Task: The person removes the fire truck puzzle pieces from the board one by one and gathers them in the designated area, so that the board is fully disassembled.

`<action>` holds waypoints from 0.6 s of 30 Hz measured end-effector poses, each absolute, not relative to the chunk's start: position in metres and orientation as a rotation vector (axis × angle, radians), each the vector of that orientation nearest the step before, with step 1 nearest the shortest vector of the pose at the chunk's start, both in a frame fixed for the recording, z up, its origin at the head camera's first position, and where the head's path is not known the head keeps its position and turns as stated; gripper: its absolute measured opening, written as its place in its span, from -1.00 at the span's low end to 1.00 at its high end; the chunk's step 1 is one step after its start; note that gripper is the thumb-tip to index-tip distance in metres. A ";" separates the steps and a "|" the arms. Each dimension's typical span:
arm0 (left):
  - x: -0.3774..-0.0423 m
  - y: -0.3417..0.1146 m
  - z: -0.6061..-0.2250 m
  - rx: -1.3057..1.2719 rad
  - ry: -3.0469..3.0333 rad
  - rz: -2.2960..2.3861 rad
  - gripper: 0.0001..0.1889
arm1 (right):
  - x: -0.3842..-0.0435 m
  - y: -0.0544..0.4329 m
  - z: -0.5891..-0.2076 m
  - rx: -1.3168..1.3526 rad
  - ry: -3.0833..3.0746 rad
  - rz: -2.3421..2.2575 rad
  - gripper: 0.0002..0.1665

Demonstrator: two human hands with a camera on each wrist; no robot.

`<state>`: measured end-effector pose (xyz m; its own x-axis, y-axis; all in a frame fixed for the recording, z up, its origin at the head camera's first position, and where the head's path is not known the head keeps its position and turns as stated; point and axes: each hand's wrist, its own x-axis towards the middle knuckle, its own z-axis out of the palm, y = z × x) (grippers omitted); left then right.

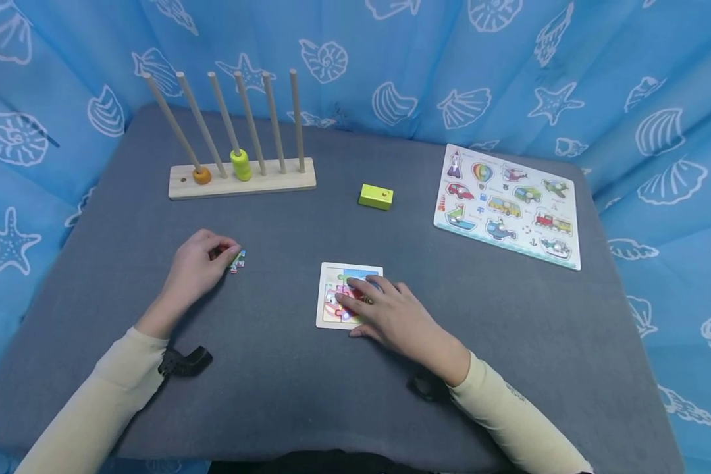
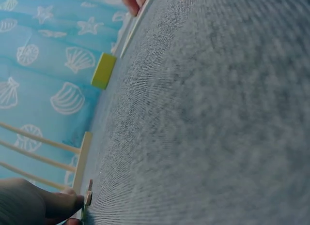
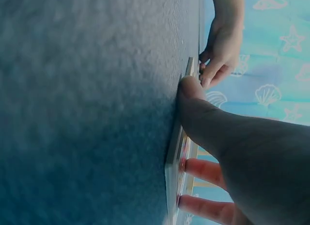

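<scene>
Pinching a small, knobbed jigsaw piece [image 1: 238, 262] at its edge in the left hand [image 1: 200, 266], seemingly to leave its printed face free. Resting the right hand [image 1: 394, 313] with fingers extended, not gripping, on the square, pale-framed puzzle [image 1: 320, 309], perhaps for steadying it flat upon ribbed grey cloth [image 1: 272, 368].

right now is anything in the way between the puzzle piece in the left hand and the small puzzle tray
Nothing visible stands between the puzzle piece in the left hand and the puzzle tray. The right hand, though, covers much of the tray's right side. The yellow-green block sits farther back, off that path.
</scene>
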<state>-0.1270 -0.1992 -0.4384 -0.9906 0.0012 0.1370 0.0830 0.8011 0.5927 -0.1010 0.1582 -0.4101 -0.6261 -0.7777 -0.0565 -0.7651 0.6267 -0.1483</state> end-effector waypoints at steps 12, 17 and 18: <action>-0.119 -0.202 -0.434 -0.108 -2.998 -0.989 -0.68 | -0.106 0.164 -0.409 -1.343 2.716 -0.223 -0.24; -0.116 -0.195 -0.427 -0.096 -2.956 -0.990 -0.71 | -0.115 0.174 -0.403 -1.347 2.735 -0.243 -0.17; -0.115 -0.191 -0.425 -0.110 -2.933 -0.984 -0.72 | -0.117 0.177 -0.402 -1.331 2.745 -0.229 -0.16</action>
<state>-0.1150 -0.1913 -0.4246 -0.9964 0.0524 0.0664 0.0818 0.7956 0.6003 -0.1167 0.1772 -0.4021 -0.6183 -0.7859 -0.0090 -0.7735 0.6106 -0.1700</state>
